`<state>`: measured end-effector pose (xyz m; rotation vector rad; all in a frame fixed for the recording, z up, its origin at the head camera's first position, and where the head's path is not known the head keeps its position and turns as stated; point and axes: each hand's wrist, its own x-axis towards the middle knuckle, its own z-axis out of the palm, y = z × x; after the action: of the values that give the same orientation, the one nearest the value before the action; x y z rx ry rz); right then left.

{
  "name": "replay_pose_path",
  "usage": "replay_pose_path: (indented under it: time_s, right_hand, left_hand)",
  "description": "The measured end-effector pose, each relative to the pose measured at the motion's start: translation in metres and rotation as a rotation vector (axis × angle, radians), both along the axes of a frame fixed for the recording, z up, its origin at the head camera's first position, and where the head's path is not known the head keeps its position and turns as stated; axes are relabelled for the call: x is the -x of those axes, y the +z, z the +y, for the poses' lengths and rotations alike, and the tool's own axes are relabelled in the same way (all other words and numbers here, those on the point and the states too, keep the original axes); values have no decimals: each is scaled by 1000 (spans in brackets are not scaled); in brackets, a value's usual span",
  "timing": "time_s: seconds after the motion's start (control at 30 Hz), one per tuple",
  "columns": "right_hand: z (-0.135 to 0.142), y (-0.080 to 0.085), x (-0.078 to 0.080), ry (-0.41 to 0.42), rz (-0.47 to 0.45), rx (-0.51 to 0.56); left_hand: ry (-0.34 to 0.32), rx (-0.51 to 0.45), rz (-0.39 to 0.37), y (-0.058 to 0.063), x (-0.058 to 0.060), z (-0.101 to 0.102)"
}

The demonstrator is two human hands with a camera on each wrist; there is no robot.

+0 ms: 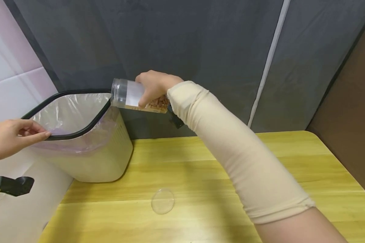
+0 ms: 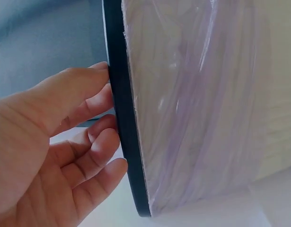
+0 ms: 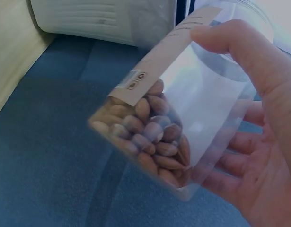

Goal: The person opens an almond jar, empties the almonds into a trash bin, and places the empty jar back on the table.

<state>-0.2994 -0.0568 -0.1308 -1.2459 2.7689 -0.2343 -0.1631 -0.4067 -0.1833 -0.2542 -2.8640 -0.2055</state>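
In the head view my right hand (image 1: 158, 85) grips a clear plastic jar (image 1: 120, 94) of almonds. The jar lies nearly level, its uncapped mouth pointing left at the right rim of a trash bin (image 1: 100, 165). Almonds (image 3: 147, 135) are heaped at the jar's base in the right wrist view, below a paper label. At the left, my left hand (image 1: 13, 136) pinches the bin's black rim (image 2: 120, 94) between thumb and fingers. A thin plastic bag (image 1: 68, 108) lines the bin and folds over its outside. A clear round lid (image 1: 162, 201) lies flat on the table.
The yellow wood-grain table (image 1: 194, 175) spans the lower part of the head view, with the bin at its back left corner. Behind it stands a dark grey panel (image 1: 200, 44). A brown panel (image 1: 349, 91) rises at the right and a white wall (image 1: 15, 77) at the left.
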Motion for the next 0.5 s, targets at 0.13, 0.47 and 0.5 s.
replay_pose_path:
  time_s: [0.13,0.47,0.5]
  right_hand:
    - [-6,-3,0,-5,23,18]
    - [-24,-5,-5,-68,173,22]
    - [-26,-6,-5,-91,189,17]
  left_hand:
    - [12,3,6,-2,-2,1]
    - [31,-2,17,0,-6,11]
    - [36,-4,22,0,-7,11]
